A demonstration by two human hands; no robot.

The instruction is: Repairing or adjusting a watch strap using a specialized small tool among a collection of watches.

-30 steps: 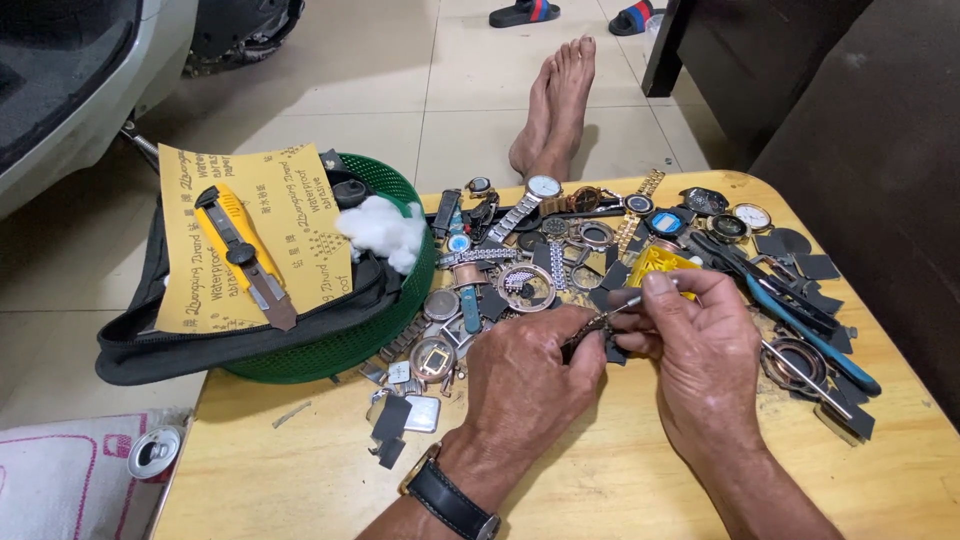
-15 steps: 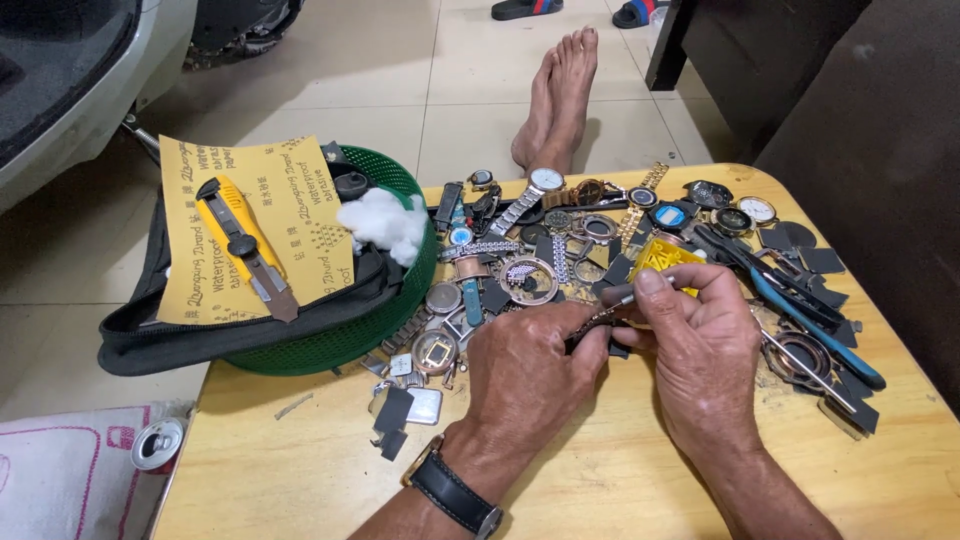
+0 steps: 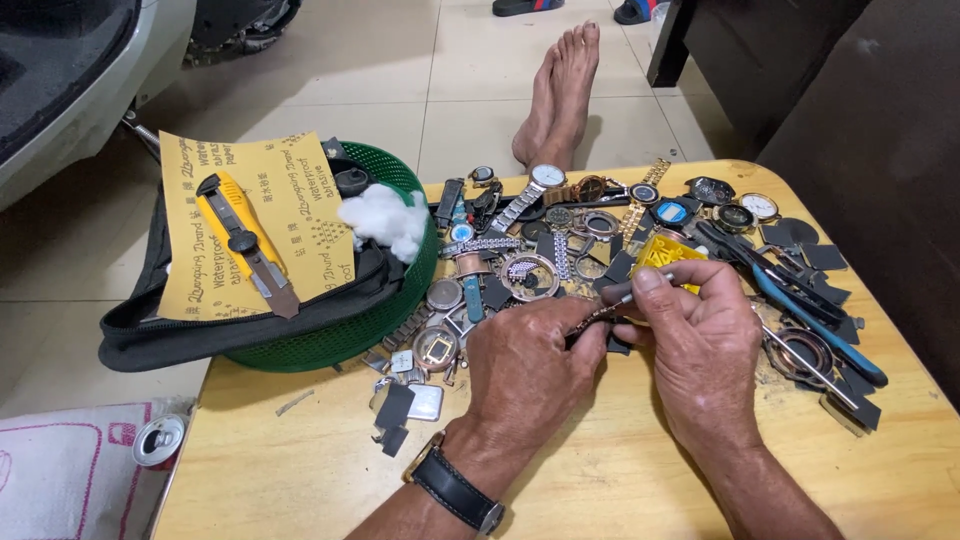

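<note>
Metal watch band [image 3: 590, 322] pinched in your left hand [image 3: 527, 360]; right hand [image 3: 700, 345] grips thin tool [image 3: 640, 292] at link, near desk middle. Next: steady, precise push.

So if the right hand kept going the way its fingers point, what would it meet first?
Probably the yellow plastic piece, just beyond the right hand and its thin tool; depth is unclear from this view.

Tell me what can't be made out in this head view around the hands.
- The small part pinched between left hand and right hand: mostly covered by fingers, its kind unclear.
- Basket: contents hidden under bag and sandpaper.
- Can: body hidden below the table edge.
- Watch dial: too small.
</note>
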